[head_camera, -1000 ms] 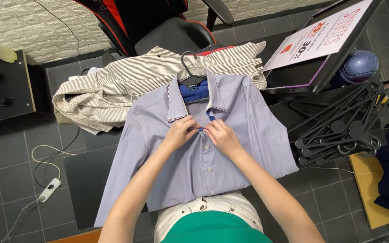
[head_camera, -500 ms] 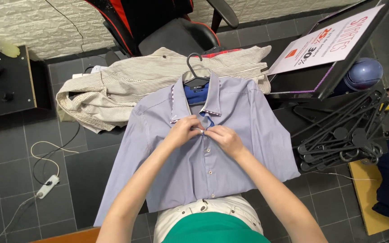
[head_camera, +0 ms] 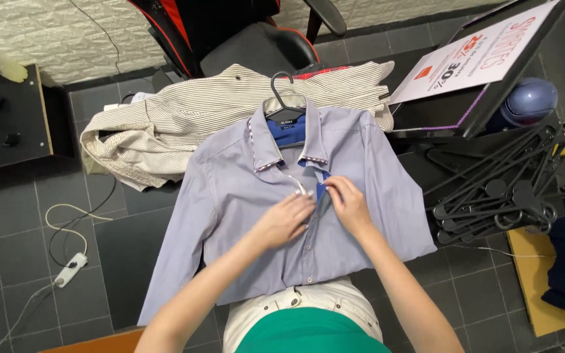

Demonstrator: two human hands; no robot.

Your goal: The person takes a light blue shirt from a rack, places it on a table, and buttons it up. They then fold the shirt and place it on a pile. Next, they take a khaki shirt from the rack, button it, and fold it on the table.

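A light purple button-up shirt (head_camera: 243,209) lies flat on a dark hanger (head_camera: 282,98), collar away from me, over my lap. My left hand (head_camera: 286,219) pinches the left edge of the button placket a little below the collar. My right hand (head_camera: 348,206) pinches the right edge of the placket beside it. Both hands hold the fabric together at the same button, fingers nearly touching. The blue inner lining shows at the open collar (head_camera: 289,131).
A beige striped shirt (head_camera: 184,124) lies crumpled behind the purple one. A pile of black hangers (head_camera: 511,189) sits at the right, below a tilted sign board (head_camera: 479,59). A black and red chair (head_camera: 230,33) stands behind. A white cable with a switch (head_camera: 67,268) runs on the grey tile floor at the left.
Both hands have moved down the placket, away from the collar, to a lower button. The collar area above them is now uncovered.
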